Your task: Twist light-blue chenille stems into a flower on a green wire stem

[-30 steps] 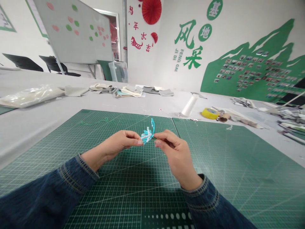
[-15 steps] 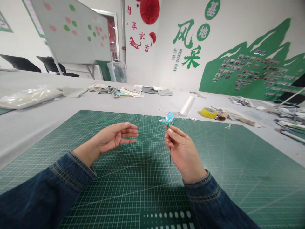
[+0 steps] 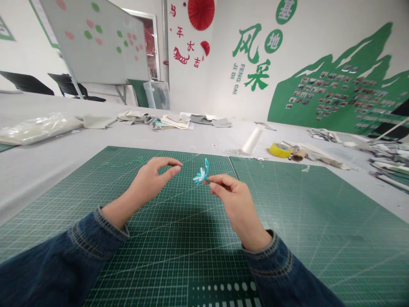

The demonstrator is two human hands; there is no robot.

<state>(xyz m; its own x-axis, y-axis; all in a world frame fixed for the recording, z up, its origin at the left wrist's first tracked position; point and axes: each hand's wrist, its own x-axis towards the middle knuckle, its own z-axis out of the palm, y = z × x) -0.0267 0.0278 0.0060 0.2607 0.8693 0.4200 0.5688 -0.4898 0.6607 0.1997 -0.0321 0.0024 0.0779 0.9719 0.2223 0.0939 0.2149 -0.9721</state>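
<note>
Well, at mid-frame the right hand (image 3: 238,202) pinches a blue beaded flower (image 3: 201,175) by its green stem (image 3: 207,181), which slants up-left from the fingertips, petals toward the left hand (image 3: 152,180); that one hangs apart, left of centre, empty, thumb and fingers loosely parted.

Counter (image 3: 179,138): we see a pale grey top.
Left mat (image 3: 185,243): green, gridded, nearest us.
Right mat (image 3: 319,213): green too, set just beside the other.
Bag (image 3: 41,128): clear plastic, pale contents, at our far left.
Scraps (image 3: 175,122): white and grey, strung along the far side.
Cone (image 3: 253,140): white, just behind the Right mat.
Tape (image 3: 280,150): yellow roll, right of the Cone.
Tube (image 3: 299,155): brown, just beside the Tape.
Pile (image 3: 390,155): at our far right, too blurred to sort.
</note>
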